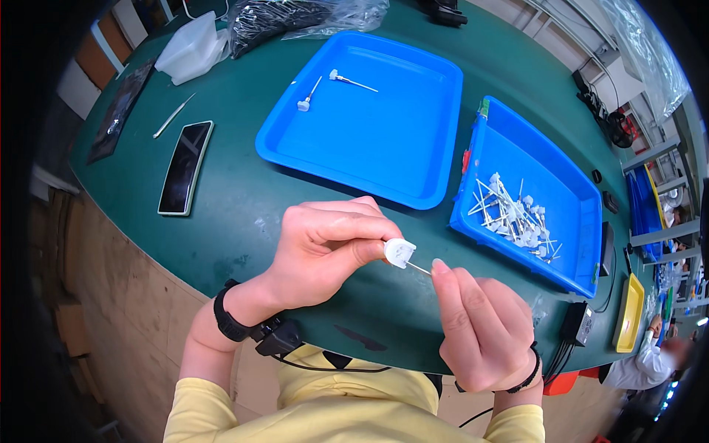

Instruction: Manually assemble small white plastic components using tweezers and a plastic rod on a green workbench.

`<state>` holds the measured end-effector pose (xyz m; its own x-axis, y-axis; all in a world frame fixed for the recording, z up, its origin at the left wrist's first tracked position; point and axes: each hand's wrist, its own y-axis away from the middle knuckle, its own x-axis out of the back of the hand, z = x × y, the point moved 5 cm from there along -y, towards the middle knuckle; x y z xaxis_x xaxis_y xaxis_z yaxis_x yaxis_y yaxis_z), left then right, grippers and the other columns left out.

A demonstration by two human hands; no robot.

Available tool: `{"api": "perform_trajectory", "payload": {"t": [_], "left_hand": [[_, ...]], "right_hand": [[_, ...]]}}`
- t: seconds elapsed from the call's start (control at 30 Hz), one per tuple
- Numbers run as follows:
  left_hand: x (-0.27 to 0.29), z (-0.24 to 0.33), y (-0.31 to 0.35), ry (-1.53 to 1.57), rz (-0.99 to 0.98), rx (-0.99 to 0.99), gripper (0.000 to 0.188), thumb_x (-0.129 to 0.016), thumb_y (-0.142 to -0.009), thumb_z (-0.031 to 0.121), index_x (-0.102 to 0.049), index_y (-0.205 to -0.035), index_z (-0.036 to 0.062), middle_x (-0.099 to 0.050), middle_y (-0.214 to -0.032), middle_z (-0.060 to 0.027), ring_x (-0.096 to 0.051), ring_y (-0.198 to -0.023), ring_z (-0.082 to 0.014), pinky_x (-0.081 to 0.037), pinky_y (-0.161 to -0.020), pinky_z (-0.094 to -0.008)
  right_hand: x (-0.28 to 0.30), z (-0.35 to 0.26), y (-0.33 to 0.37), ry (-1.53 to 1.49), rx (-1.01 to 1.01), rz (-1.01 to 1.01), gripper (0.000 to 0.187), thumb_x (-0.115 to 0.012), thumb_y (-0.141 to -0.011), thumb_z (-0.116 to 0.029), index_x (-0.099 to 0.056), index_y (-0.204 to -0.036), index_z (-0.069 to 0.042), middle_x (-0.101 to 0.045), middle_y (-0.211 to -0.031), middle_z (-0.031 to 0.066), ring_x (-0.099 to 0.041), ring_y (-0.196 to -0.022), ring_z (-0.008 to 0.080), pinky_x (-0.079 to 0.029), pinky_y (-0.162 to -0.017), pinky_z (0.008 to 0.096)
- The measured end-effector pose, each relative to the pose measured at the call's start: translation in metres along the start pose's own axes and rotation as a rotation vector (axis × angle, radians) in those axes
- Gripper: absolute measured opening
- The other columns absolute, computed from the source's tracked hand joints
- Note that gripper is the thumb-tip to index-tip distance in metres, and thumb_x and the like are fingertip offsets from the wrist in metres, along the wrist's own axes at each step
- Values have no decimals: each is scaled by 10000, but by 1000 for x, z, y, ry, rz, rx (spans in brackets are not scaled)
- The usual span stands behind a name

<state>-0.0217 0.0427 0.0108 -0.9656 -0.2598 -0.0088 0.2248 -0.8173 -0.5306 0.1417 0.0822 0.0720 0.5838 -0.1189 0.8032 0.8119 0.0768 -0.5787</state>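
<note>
Between my two hands is a small white plastic piece (399, 252) with a rounded head and a thin rod (419, 269) sticking out of it. My left hand (317, 251) pinches the white head between thumb and fingers. The rod's other end is between the fingertips of my right hand (484, 325), which hide its tip. Beyond my hands lies a shallow blue tray (362, 148) with two similar rodded pieces (356, 83) near its far left corner. To the right, a deeper blue bin (543, 148) holds a loose heap of such white pieces (517, 221).
On the green table (236, 177), a phone (185, 168) and a slim pointed tool (174, 116) lie at left. Clear plastic containers (190, 48) and a bag of dark parts (273, 26) stand at the back. A black box with cables (577, 323) sits by the right edge; another person (641, 362) is far right.
</note>
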Motion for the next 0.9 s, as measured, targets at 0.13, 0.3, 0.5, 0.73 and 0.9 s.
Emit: {"api": "perform_trajectory", "payload": {"t": [0.13,0.3,0.5,0.73,0.9], "left_hand": [[-1,-1,-1,5,-10,2,82,-669,-813,-41,-685,-894,-47,-664,-778,-104,-582,-690,-184,-459,-604,-279],[0,0,0,1,-1,0,80,-694,-815,5,-681,-872,-50,-657,-763,-107,-569,-680,-191,-448,-592,-280],[0,0,0,2,-9,-5,107,-662,-807,-71,-686,-909,-52,-674,-796,-107,-600,-704,-184,-475,-623,-283],[-1,-1,0,12,10,-3,87,-703,-816,19,-687,-873,-45,-661,-762,-106,-573,-679,-190,-450,-591,-278],[-2,-2,0,-1,0,-16,82,-701,-810,6,-687,-873,-45,-664,-765,-108,-580,-683,-194,-454,-593,-280]], "right_hand": [[-2,1,2,11,21,6,297,-638,-653,85,-643,-936,174,-591,-734,173,-463,-511,146,-407,-424,234],[-2,2,1,12,22,4,296,-641,-652,84,-639,-934,177,-590,-738,174,-463,-512,145,-401,-421,234],[0,1,2,9,15,15,290,-648,-652,84,-638,-927,177,-591,-739,177,-465,-514,143,-397,-417,230],[-2,2,1,0,7,-2,297,-651,-650,83,-636,-929,181,-594,-739,186,-473,-513,148,-404,-418,233],[-5,2,3,3,12,-2,322,-648,-628,83,-634,-933,183,-594,-745,189,-474,-519,154,-406,-418,236]]}}
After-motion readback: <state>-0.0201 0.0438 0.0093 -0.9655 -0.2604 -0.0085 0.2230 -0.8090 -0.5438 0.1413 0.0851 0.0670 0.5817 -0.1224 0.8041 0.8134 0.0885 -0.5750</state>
